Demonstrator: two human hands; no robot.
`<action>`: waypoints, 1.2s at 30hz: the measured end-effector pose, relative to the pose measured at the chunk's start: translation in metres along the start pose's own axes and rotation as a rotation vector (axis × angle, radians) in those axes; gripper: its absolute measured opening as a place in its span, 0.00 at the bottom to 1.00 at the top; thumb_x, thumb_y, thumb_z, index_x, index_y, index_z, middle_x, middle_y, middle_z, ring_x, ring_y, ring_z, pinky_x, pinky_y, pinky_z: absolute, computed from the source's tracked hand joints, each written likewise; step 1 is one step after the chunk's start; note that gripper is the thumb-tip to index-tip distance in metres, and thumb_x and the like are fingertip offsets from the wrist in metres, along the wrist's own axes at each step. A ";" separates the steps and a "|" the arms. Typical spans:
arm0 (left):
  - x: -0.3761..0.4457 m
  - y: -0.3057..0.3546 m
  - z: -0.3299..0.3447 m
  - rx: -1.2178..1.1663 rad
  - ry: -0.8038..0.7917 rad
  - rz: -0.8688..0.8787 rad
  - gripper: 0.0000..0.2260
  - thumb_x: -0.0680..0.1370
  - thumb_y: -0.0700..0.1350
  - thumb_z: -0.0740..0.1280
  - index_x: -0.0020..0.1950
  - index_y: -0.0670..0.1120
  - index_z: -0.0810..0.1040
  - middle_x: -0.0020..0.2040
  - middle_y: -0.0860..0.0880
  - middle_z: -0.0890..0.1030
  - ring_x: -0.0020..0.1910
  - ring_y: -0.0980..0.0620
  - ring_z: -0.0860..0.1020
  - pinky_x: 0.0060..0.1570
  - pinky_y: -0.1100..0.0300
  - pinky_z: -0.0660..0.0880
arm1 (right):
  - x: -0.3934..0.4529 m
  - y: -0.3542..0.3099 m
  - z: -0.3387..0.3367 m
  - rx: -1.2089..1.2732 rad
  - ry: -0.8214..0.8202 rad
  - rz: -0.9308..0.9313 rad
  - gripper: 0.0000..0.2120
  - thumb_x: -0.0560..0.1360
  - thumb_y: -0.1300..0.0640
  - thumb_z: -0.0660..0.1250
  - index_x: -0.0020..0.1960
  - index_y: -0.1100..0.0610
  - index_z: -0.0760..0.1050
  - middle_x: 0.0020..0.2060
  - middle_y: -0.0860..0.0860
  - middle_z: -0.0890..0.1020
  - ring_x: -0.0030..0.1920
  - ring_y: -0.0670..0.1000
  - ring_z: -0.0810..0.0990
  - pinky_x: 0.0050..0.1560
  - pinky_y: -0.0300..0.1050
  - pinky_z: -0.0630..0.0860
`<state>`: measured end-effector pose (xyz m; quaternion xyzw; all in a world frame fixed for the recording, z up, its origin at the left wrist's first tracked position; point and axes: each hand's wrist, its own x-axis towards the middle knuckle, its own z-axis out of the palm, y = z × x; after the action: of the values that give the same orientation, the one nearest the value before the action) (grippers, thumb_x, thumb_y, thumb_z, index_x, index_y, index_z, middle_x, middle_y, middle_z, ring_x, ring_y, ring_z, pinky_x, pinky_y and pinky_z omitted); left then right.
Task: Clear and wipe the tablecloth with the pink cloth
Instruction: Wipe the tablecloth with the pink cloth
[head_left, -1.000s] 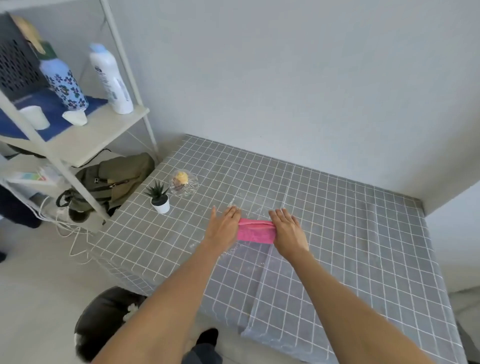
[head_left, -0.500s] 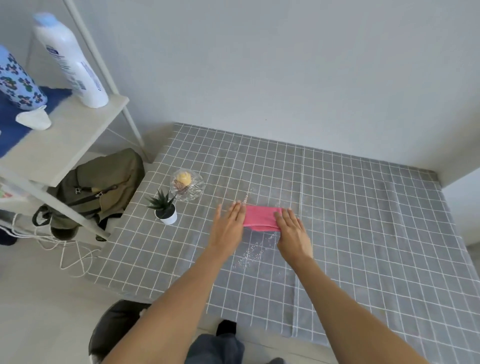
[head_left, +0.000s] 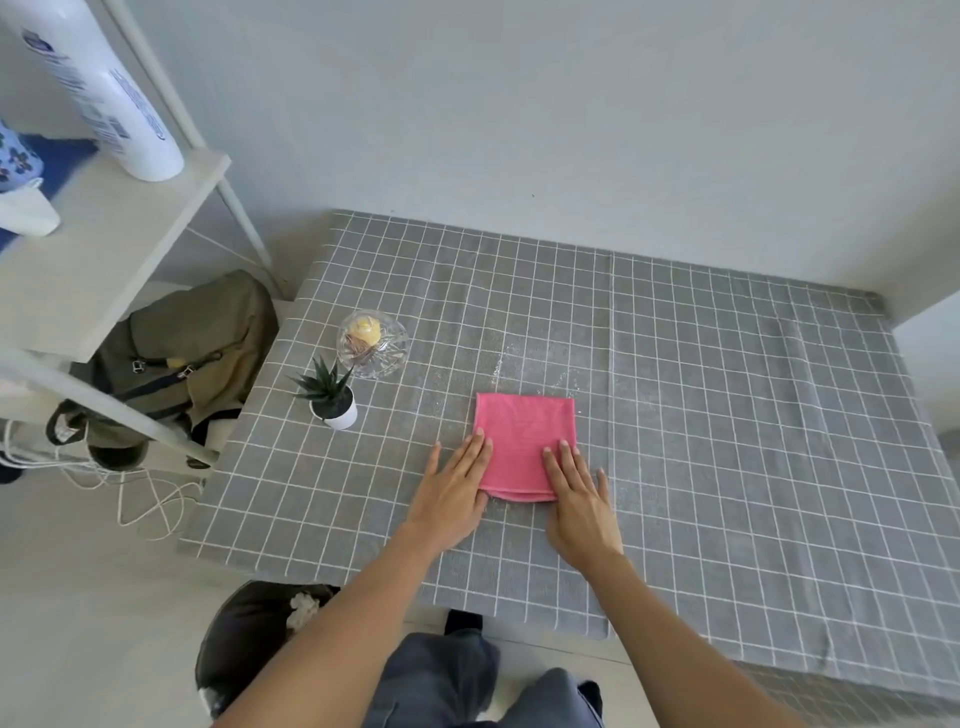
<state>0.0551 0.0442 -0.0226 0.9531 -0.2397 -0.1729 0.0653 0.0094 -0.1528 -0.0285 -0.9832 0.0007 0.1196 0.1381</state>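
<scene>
Both hands lie flat, palms down, with straight fingers on the table. The left hand (head_left: 453, 491) rests beside the left edge of the folded square pink cloth (head_left: 524, 441), its fingertips touching that edge near the lower corner. The right hand (head_left: 579, 496) lies at the cloth's lower right corner, its first fingers pressing on the fabric while the rest of the hand sits on the table cover. Neither hand curls around anything; the two sit apart with the cloth's near end between them.

The pink cloth lies flat on the grey tablecloth with a white grid pattern (head_left: 727, 415), roughly in the middle of its near half, extending away from the hands. Fine pale specks show on the tablecloth just beyond and to the right of the cloth.

Further left stands a small spiky green plant in a white pot (head_left: 330, 397), and just behind it a clear cut-glass dish holding something yellow (head_left: 372, 343). Left of the table is a white shelf rack (head_left: 104, 249) carrying a tall white bottle (head_left: 111, 98), with an olive-green bag (head_left: 192, 343) underneath. A dark round bin (head_left: 249, 639) sits on the floor below the left forearm.
</scene>
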 end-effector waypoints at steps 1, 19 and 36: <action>0.000 -0.003 0.000 -0.022 0.007 0.019 0.28 0.82 0.54 0.46 0.77 0.47 0.37 0.76 0.50 0.36 0.75 0.55 0.39 0.70 0.48 0.31 | 0.000 -0.001 0.000 0.017 0.022 -0.002 0.33 0.73 0.50 0.44 0.78 0.54 0.49 0.76 0.52 0.47 0.77 0.56 0.49 0.74 0.58 0.42; 0.033 -0.084 0.002 -0.107 0.176 -0.208 0.27 0.81 0.56 0.36 0.78 0.45 0.40 0.78 0.46 0.38 0.77 0.50 0.38 0.76 0.50 0.43 | 0.049 -0.023 0.004 -0.101 -0.045 -0.209 0.48 0.68 0.23 0.51 0.78 0.46 0.38 0.77 0.53 0.38 0.76 0.54 0.37 0.73 0.61 0.35; 0.006 -0.090 0.018 -0.138 0.245 -0.232 0.25 0.82 0.52 0.40 0.78 0.47 0.40 0.78 0.50 0.39 0.77 0.55 0.39 0.75 0.53 0.39 | 0.068 -0.023 0.006 -0.157 0.026 -0.156 0.31 0.77 0.34 0.40 0.77 0.41 0.39 0.78 0.49 0.42 0.77 0.53 0.41 0.74 0.63 0.41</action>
<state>0.0928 0.1197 -0.0604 0.9815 -0.1061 -0.0779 0.1390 0.0747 -0.1268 -0.0443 -0.9895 -0.0832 0.0955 0.0697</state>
